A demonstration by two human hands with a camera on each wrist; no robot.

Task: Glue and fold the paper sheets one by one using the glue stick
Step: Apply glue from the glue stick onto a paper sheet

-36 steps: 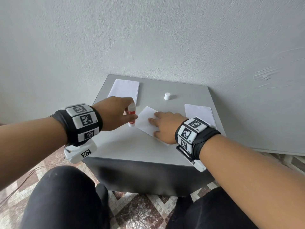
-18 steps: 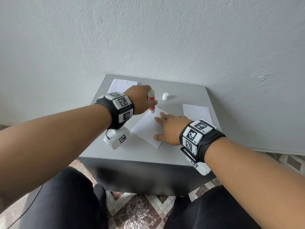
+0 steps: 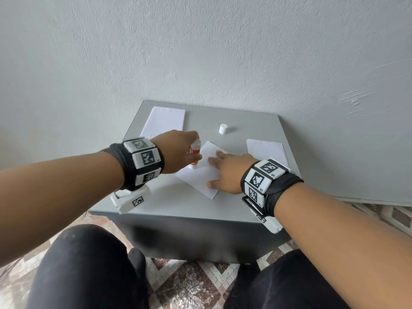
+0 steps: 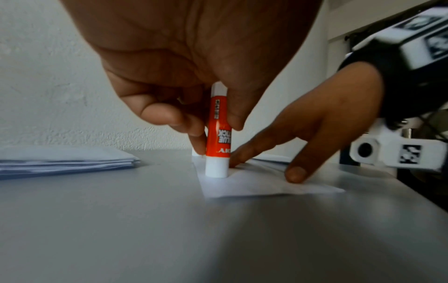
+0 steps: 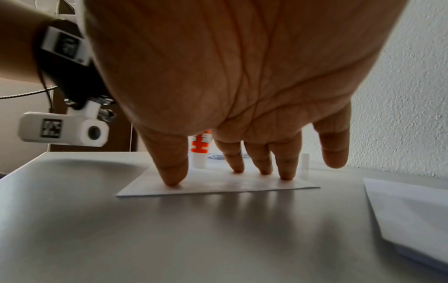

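Observation:
A white paper sheet point(image 3: 200, 175) lies at an angle in the middle of the small grey table point(image 3: 169, 204). My left hand point(image 3: 178, 152) grips the red and white glue stick point(image 3: 194, 153), upright with its white end pressed down on the sheet's left edge point(image 4: 216, 169). The right hand point(image 3: 225, 172) lies spread on the sheet, its straight fingertips point(image 5: 173, 181) pinning the paper flat. In the right wrist view the glue stick point(image 5: 200, 151) shows between thumb and forefinger.
A stack of white sheets point(image 3: 163, 122) sits at the back left corner, another paper pile point(image 3: 266, 151) at the right. The glue stick's white cap point(image 3: 223, 129) stands behind the sheet. A wall rises just behind the table. My knees are below the front edge.
The left hand carried the glue stick from the sheet's near left up to its far corner, then back down along the left edge. The right hand stayed pressed on the sheet.

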